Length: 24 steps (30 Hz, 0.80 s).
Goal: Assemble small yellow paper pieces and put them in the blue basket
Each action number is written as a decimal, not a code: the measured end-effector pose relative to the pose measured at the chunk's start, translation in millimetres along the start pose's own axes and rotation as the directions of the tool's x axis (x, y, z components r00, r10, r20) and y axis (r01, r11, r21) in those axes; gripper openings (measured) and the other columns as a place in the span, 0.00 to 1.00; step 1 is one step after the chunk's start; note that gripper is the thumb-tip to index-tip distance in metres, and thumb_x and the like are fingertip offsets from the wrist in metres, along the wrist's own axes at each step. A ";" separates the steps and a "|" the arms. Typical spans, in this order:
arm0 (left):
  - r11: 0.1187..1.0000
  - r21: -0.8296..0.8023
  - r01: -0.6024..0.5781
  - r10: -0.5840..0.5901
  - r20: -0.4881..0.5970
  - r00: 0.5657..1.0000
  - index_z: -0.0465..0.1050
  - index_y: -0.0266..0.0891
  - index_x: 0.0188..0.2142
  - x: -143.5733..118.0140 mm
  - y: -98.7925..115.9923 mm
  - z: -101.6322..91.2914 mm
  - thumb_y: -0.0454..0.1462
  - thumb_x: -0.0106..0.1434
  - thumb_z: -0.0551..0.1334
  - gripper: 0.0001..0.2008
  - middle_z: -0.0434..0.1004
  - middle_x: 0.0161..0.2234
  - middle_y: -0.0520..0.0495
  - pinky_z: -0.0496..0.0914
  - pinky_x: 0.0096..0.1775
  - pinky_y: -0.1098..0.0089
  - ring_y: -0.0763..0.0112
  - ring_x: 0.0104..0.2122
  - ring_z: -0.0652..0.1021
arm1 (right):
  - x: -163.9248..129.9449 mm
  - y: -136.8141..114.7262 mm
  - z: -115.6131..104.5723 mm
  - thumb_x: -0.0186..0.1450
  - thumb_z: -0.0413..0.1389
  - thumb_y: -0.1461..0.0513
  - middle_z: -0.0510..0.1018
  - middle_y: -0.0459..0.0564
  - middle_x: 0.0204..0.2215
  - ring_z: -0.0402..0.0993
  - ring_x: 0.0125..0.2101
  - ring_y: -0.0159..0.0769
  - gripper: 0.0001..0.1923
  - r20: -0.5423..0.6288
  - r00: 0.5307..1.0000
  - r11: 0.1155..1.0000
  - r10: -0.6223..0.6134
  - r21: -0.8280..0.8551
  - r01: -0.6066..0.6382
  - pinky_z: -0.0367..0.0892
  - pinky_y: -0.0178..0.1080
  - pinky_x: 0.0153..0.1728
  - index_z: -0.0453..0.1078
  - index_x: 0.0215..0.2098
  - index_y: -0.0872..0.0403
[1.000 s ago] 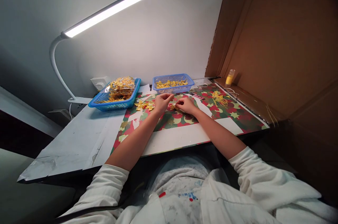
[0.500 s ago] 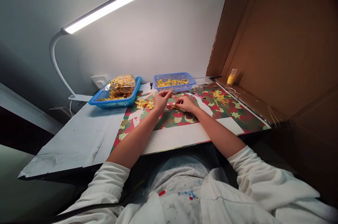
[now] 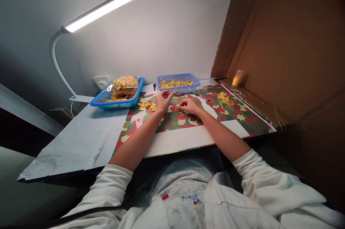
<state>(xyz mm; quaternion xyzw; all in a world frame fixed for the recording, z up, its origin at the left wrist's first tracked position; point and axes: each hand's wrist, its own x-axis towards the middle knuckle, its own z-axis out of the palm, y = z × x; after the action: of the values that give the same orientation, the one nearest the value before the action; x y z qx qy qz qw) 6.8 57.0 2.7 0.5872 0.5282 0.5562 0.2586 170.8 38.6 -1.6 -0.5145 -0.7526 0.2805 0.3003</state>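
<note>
On the patterned mat [image 3: 231,119], the right hand [image 3: 191,106] pinches a small yellow piece [image 3: 176,108] while the left hand [image 3: 163,101], fingers curled narrow, hovers beside it; what it grips cannot be told, and a firm, steady pinch probably suits such small work.

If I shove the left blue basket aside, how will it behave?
The blue basket is thin mesh plastic, so probably light and likely to slide easily on the smooth white table. The clear bag of gold pieces heaped above its rim may shift or spill.
</note>
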 end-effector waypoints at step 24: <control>0.940 0.245 0.237 -0.270 0.111 0.957 0.73 0.36 0.39 21.4 -7.8 -44.6 0.37 0.51 0.59 0.15 0.77 0.34 0.45 0.70 0.31 0.68 0.68 0.28 0.75 | -1.8 -4.3 -2.1 0.55 0.61 0.63 0.80 0.46 0.26 0.70 0.25 0.28 0.04 0.012 0.998 0.998 0.054 0.016 -0.054 0.59 0.30 0.25 0.74 0.25 0.56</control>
<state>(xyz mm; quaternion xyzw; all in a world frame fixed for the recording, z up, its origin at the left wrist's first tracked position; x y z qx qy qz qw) -40.8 66.2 14.9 0.5782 0.6402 0.4102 0.2959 170.2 35.8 2.7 -0.5305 -0.7379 0.2975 0.2926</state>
